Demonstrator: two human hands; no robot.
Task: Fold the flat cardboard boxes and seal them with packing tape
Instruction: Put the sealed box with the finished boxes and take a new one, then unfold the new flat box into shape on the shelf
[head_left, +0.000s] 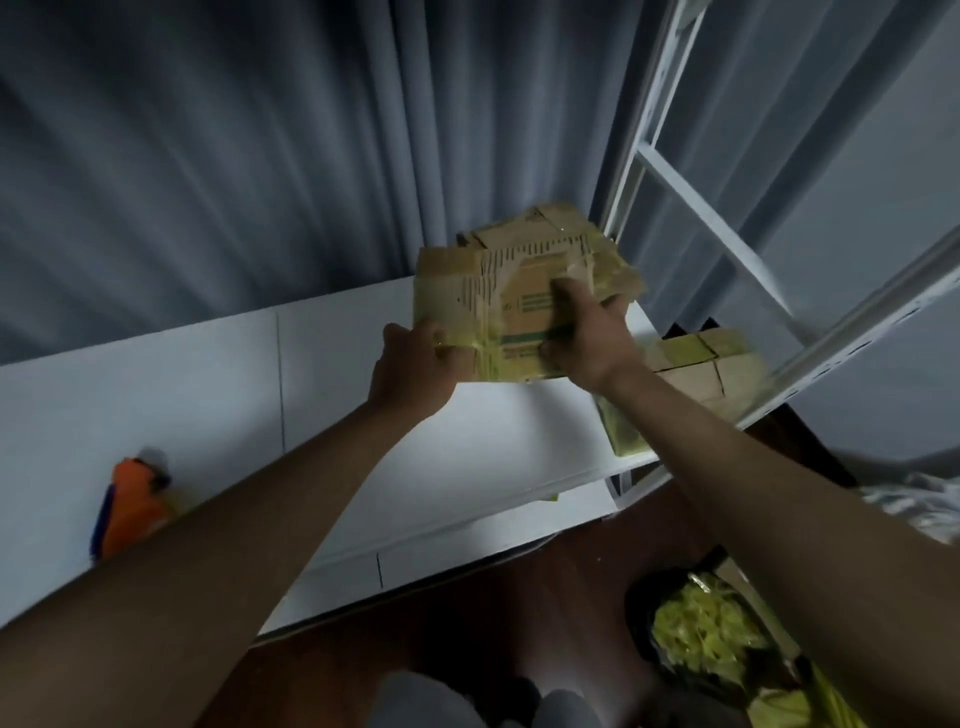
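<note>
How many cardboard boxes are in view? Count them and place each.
2: one cardboard box held up by both hands, another taped box on the white table's right end. More may be hidden.

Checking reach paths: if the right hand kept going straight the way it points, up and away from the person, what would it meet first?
The right hand already grips the taped cardboard box, so that comes first. Past it hangs the grey curtain, probably next, though depth is unclear.
</note>
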